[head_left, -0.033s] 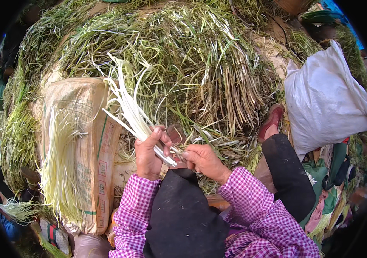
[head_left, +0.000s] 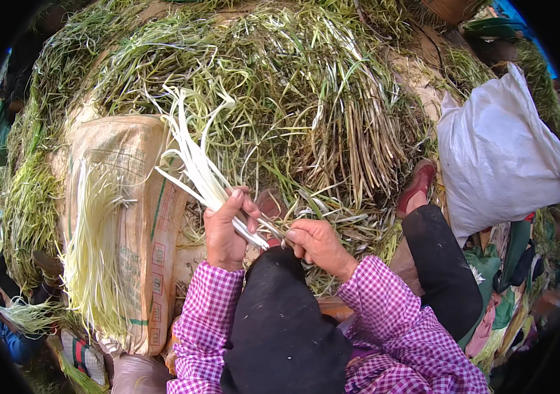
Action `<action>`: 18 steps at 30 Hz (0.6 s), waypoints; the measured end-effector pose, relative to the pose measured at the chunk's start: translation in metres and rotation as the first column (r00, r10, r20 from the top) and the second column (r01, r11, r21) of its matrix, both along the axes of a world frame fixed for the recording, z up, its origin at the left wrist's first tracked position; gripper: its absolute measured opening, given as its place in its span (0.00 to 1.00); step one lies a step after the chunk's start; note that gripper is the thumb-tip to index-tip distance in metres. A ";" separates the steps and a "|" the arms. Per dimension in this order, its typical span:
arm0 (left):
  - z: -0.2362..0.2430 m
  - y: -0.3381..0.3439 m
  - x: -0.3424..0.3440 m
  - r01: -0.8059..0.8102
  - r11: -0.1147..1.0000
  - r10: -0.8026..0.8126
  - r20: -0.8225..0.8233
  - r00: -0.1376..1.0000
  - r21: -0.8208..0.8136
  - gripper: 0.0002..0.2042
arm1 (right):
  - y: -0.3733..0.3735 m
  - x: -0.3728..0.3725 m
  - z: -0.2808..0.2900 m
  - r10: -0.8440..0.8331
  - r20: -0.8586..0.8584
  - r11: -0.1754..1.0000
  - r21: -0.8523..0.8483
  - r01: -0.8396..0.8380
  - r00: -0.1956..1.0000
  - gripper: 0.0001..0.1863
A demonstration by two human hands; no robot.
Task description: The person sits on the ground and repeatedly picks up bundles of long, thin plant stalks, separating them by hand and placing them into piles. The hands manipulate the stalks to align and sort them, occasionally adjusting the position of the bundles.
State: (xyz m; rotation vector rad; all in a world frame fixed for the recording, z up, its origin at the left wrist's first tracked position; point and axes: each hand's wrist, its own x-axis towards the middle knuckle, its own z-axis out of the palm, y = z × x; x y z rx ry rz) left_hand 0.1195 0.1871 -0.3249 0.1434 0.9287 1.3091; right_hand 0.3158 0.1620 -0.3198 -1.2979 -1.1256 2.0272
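Observation:
My left hand (head_left: 228,230) is closed around a bunch of long white, chive-like stalks (head_left: 200,164). The bunch slants up and left from my fist, its tips loose and curling, with the pale cut ends below. Just right of it, my right hand (head_left: 320,246) pinches the end of a thin, dull stalk (head_left: 268,226) that runs across from the left fingers. Both hands are over my knee in dark trousers (head_left: 280,315). Many trimmed pale-yellow stalks (head_left: 99,243) lie in a pile on a tan woven sack (head_left: 171,243) at my left.
A big heap of tangled green leaves and stalks (head_left: 253,85) spreads in front of me, with brownish stalks (head_left: 352,138) lined up on it. A full white sack (head_left: 500,154) stands at the right, near my red shoe (head_left: 416,187). Another bundle of pale stalks (head_left: 29,316) is at the far left.
My right hand has shifted slightly right and away from the left, drawing the thin stalk out longer between them. The left hand keeps its grip on the bunch.

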 end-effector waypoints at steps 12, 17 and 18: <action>-0.006 0.000 0.002 0.010 1.000 -0.009 0.085 0.996 -0.012 0.11 | 0.003 -0.018 -0.008 -0.135 -0.094 0.990 0.039 0.139 0.986 0.07; -0.001 -0.004 0.005 0.050 0.998 -0.049 0.022 0.999 -0.036 0.10 | 0.001 -0.024 -0.007 -0.166 -0.095 0.984 -0.075 0.159 0.982 0.06; -0.001 -0.005 0.005 0.047 0.998 -0.046 0.025 0.999 -0.045 0.10 | 0.000 -0.022 -0.006 -0.203 -0.071 0.978 -0.072 0.198 0.977 0.06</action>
